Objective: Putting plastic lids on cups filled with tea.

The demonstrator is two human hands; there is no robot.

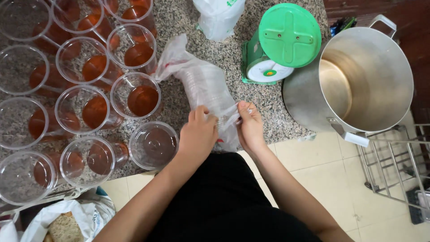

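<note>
both hands pinch the near end of a clear plastic bag (204, 87) that lies on the speckled stone counter (233, 58). the left hand (197, 134) grips the plastic with its fingers curled down over the bag's end, and the right hand (250, 125) nips the edge just beside it, thumb and fingers pressed together on the film. the bag holds what looks like a stack of clear lids, and it stretches away from the hands toward the far side of the counter.

left of the bag stand many clear plastic cups (142, 95), most with amber liquid in the bottom; the cup nearest the left hand (153, 145) looks empty. a green kitchen scale (282, 42) sits just right of the bag, and a large steel pot (367, 76) stands beside the scale at the counter's edge. another white plastic bag (218, 15) rests at the far side. a wire rack (394, 157) stands on the tiled floor below the pot.
</note>
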